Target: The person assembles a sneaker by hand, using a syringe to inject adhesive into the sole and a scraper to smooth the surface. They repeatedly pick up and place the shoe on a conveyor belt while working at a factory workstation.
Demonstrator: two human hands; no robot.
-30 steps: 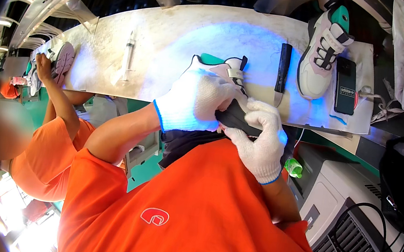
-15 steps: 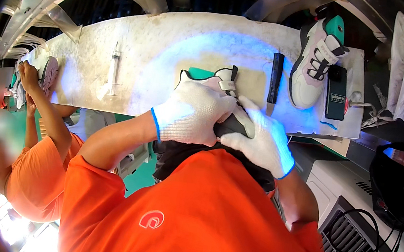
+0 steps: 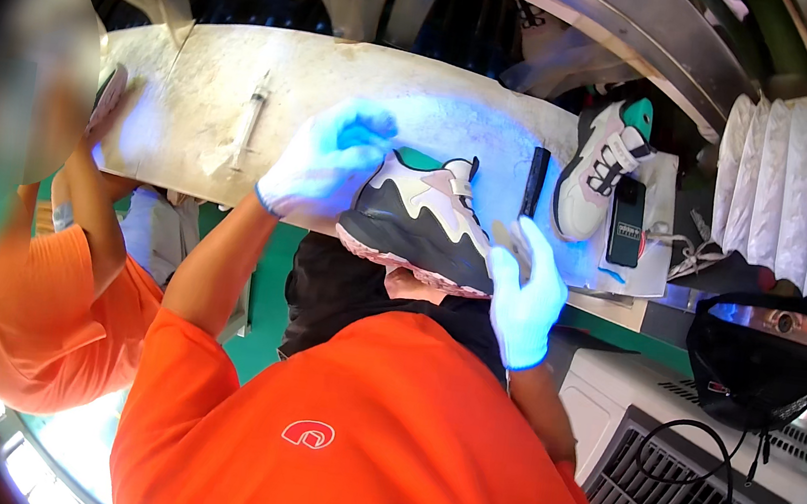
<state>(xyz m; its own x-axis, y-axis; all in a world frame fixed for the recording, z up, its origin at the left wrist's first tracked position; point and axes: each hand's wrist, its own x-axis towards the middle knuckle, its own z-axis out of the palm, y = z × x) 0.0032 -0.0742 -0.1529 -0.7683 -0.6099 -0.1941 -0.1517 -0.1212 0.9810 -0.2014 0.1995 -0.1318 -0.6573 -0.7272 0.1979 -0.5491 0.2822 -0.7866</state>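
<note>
A white, grey and black sneaker (image 3: 423,219) with a green lining lies at the bench's near edge, its pink-patterned sole toward me. My left hand (image 3: 329,157), in a white knit glove, is raised beside the heel end, fingers apart and partly bent, holding nothing. Near the toe, my gloved right hand (image 3: 529,293) has its thumb and forefinger apart. A greyish flat piece shows by its fingertips, possibly the blade of the black-handled knife (image 3: 535,183) lying just beyond. I cannot tell whether they touch it.
A matching sneaker (image 3: 599,175) stands at the right beside a black phone (image 3: 627,221). A syringe (image 3: 250,122) lies on the bench (image 3: 203,76) at left. Another person in an orange shirt (image 3: 64,311) works at left. A black bag (image 3: 753,360) hangs at right above a grilled machine (image 3: 687,488).
Both hands have come off the sneaker and moved apart, left toward the heel side, right toward the knife. The sneaker now shows its side and sole. The view has turned slightly.
</note>
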